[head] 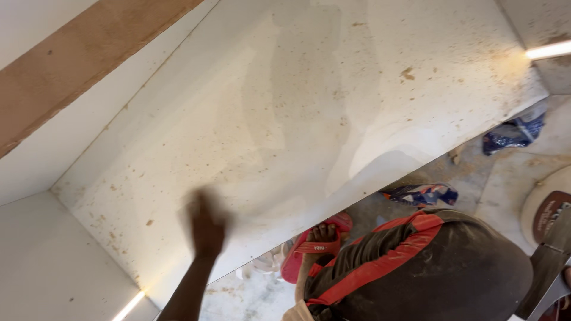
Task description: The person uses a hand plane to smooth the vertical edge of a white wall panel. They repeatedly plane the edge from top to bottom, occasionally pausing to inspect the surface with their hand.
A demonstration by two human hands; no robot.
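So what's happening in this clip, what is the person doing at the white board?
A person crouches beside a white panel dotted with sawdust, inside what looks like a white cabinet with a bare wood edge. One hand, motion-blurred, is over the panel's near part; which hand it is cannot be told, and nothing shows in it. No second hand is in view. A foot in a red sandal rests on the dusty floor, where blue wrappers lie. A dark tool pokes in at the right edge.

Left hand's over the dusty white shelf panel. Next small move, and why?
Probably sweep the left hand on across the white panel toward its front edge: sawdust specks lie scattered over it, and the hand is motion-blurred just above the surface.
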